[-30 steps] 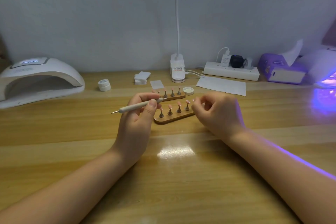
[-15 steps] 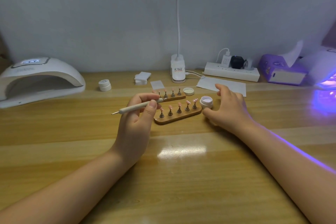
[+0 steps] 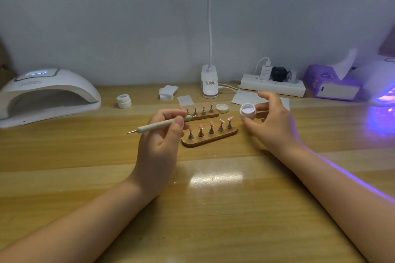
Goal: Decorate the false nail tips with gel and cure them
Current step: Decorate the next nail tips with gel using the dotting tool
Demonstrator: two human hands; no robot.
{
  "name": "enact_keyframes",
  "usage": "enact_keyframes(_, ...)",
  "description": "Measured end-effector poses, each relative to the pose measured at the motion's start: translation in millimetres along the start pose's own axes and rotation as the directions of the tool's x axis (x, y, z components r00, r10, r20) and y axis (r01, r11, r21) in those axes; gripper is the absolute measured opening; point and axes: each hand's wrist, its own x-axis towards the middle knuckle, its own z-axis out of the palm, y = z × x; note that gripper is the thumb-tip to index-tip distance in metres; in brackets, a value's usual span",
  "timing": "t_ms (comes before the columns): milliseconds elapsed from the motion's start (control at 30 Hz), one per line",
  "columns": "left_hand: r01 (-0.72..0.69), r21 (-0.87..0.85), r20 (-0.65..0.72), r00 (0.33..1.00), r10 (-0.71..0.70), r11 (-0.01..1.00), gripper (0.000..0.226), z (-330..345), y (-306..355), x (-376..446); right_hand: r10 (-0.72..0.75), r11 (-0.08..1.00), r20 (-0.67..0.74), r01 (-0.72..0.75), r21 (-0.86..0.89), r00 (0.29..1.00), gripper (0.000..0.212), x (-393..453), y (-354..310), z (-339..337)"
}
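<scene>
Head view, the only one we have:

- Left hand (image 3: pixel 159 145): we grip a dotting pen (image 3: pixel 159 125) between thumb and curled fingers, metal point out to the left, the other end over the far stand; held level, we judge, so it is ready to dip
- Right hand (image 3: pixel 271 123): our fingertips pinch a small open gel pot (image 3: pixel 248 111), lifted off the table (image 3: pixel 213 209) and tilted toward us, likely to bring the gel within the pen's reach
- Pot lid (image 3: pixel 222 108): lies upturned just beside the far stand, set aside
- Near stand (image 3: pixel 210 137): five pink nail tips (image 3: pixel 211 124) upright on pegs, between our hands
- Far stand (image 3: pixel 205 114): more tips, partly hidden by our left fingers
- Curing lamp (image 3: pixel 47 94): far left, mouth facing the stands, well apart
- Second lamp (image 3: pixel 384 92): right edge, glowing violet
- Closed jar (image 3: pixel 124 101): near the left lamp, untouched
</scene>
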Motion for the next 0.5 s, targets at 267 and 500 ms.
enact_keyframes(267,-0.187,0.029,0.016,0.982,0.186,0.982,0.009,2,8,-4,-0.360,0.930,0.092,0.349,0.114,0.928,0.070,-27,-52,12)
enact_keyframes(500,-0.171,0.154,0.011,0.985,0.171,0.973,0.008,1,2,-2,-0.404,0.912,0.198,0.377,0.161,0.893,0.070,-43,-57,24)
